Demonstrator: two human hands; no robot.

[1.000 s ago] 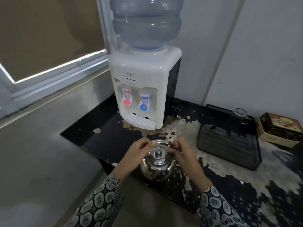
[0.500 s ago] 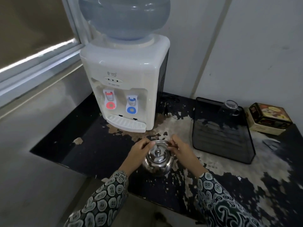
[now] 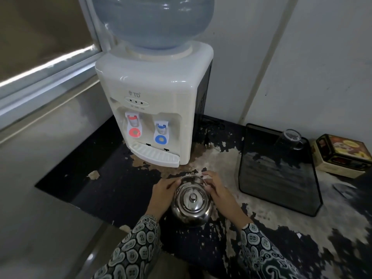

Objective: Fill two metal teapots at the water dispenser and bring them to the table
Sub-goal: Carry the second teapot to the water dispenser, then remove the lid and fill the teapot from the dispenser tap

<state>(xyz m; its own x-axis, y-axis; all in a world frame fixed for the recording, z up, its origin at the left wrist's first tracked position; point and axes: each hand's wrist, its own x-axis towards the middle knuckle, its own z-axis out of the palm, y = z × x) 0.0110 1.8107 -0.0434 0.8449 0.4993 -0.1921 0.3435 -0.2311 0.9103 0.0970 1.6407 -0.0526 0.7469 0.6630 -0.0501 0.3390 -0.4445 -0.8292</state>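
Observation:
A round shiny metal teapot (image 3: 192, 206) with its lid on is in front of me over the worn black counter (image 3: 104, 188). My left hand (image 3: 162, 195) grips its left side and my right hand (image 3: 218, 195) grips its right side near the top rim. The white water dispenser (image 3: 155, 101) stands behind it, with a red tap (image 3: 132, 125) at the left, a blue tap (image 3: 161, 131) at the right and a drip tray (image 3: 155, 155) below. A large water bottle (image 3: 153, 21) sits on top. I see only one teapot.
A dark tray (image 3: 279, 178) with an upturned glass (image 3: 289, 137) lies to the right. A decorated tin box (image 3: 342, 154) stands at the far right. A window frame (image 3: 50, 73) runs along the left wall. A power plug (image 3: 207, 142) lies beside the dispenser.
The view has moved closer to the dispenser. Both hands have stayed on the teapot, which now sits a little nearer to the drip tray.

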